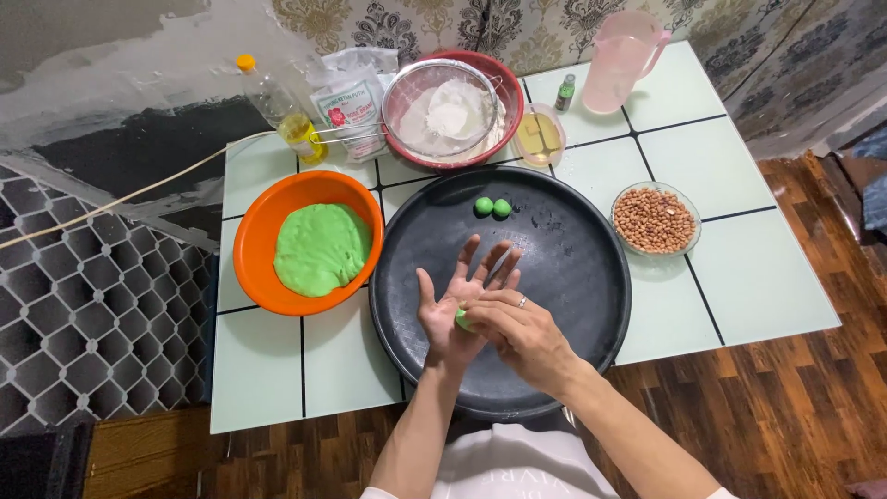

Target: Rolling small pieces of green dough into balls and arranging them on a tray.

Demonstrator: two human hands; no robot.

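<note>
Now green dough lump (461, 319) sits pressed between flat open left hand (455, 310) below, right hand (522, 334) cupped over; two finished balls (492, 207) far across black tray (591, 277).

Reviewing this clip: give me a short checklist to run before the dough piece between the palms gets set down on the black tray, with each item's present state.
1. Dough piece held between both palms: ok, the right hand lies over the open left hand, green showing at the edge.
2. Piece rolled fully round: cannot tell, the right hand hides most of it.
3. Bare room on the black tray: ok, only two green balls sit at its far edge.
4. Green dough left in the orange bowl: ok, a large mass remains.
5. Bowl of peanuts within reach beside the tray: ok.
</note>
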